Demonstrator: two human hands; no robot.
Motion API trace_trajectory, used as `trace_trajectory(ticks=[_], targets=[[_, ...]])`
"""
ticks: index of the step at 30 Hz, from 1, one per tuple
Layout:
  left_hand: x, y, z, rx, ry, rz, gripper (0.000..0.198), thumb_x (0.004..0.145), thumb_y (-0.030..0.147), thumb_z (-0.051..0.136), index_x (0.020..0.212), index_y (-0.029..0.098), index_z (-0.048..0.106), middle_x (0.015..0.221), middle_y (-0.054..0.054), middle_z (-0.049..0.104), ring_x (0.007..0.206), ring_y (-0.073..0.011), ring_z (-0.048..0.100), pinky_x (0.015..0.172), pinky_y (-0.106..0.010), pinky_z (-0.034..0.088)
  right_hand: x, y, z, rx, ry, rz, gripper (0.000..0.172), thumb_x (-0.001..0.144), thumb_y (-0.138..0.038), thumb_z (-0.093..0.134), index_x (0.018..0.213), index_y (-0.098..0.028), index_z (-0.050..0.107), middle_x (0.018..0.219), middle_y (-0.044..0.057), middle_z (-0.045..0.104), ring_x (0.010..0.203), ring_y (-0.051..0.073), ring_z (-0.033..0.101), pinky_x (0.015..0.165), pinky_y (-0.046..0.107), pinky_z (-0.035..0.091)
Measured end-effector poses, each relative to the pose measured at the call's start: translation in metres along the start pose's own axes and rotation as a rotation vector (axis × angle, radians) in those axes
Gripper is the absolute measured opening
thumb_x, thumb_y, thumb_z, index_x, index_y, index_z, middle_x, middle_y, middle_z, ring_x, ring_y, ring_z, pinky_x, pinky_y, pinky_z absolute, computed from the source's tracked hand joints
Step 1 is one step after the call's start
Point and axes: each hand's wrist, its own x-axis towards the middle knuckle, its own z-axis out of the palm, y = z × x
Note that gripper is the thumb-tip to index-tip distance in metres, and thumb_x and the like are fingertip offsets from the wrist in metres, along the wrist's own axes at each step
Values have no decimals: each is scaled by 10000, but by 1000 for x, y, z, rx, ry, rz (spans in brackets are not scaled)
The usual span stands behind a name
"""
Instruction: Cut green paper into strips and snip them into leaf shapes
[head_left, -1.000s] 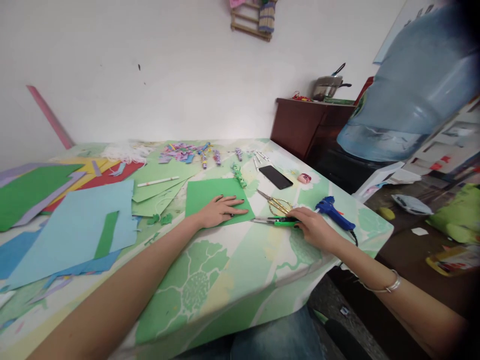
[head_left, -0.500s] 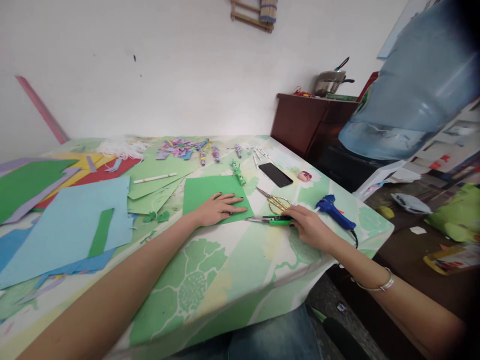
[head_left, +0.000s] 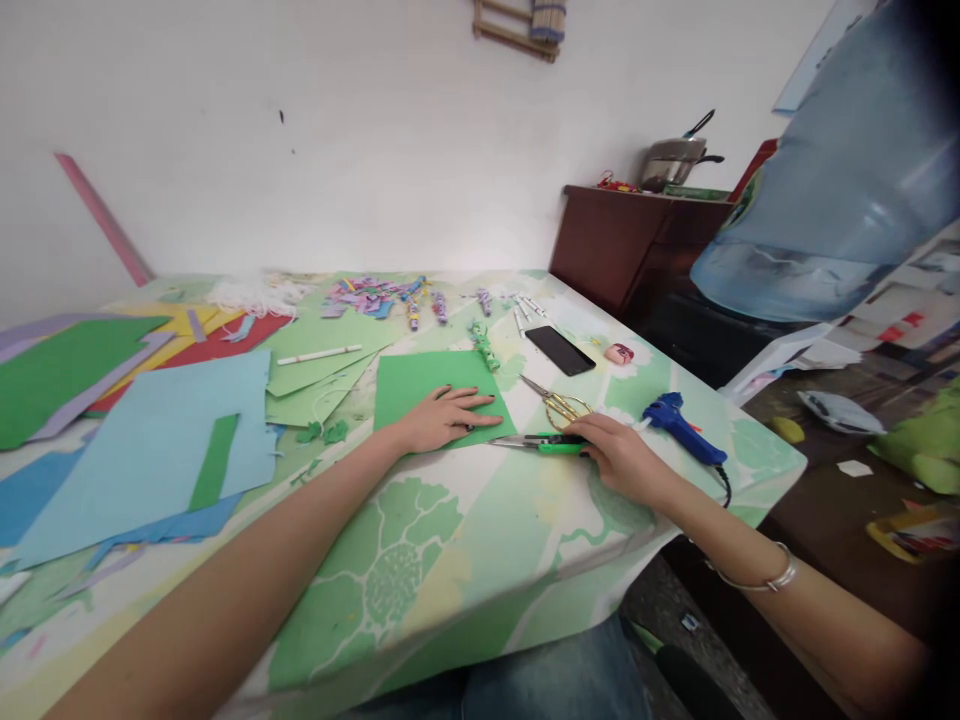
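right hand [head_left: 619, 460] was closed around the back end of the utility knife [head_left: 561, 448], fingers over its green handle; couldn't tell how tight. knife lay low over the tablecloth [head_left: 517, 510], blade pointing left, tip at the near edge of the green sheet [head_left: 420, 380], by its right corner. couldn't tell if the tip touched.

left hand [head_left: 442, 418] was spread flat on the sheet, palm down, holding nothing.

sheet lay flat in front of me. paper or felt, couldn't tell; either way i judged it light and bendy, apt to slide or crease. best hold: spread fingers pressing near the edge, clear of the blade; to pick up, pinch a corner. knife looked light and stiff, handle probably smooth plastic, so grip the handle only.

scissors [head_left: 544, 391] sat just beyond the knife, phone [head_left: 560, 351] past those, glue gun [head_left: 681, 425] right of my right hand.
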Motion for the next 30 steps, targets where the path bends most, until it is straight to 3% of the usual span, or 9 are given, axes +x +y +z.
trace_trajectory(ticks=[10,18,30], targets=[[0,0,-1,-27,-3,-1,481,899,245,350,1319,479,355,1497,109,228,1377,-226,161,1073,-498,85,3,-3,3,12,24,-21,412,732,-25,436,1093,-162,580,1077,137,601,994,265,569,846,433,488],[-2,3,-2,-77,40,-16,648,875,231,363,1427,394,67,1504,70,226,1371,-217,178,1079,-445,112,5,-6,5,-4,30,-30,410,730,-16,435,1079,-176,578,1081,128,600,1000,265,571,846,432,491],[-2,2,0,-107,48,-22,621,886,205,332,1427,386,88,1498,71,245,1375,-194,172,1087,-440,94,6,-14,6,-14,28,-43,393,749,-13,415,1077,-158,576,1070,145,593,990,268,568,830,438,494]])
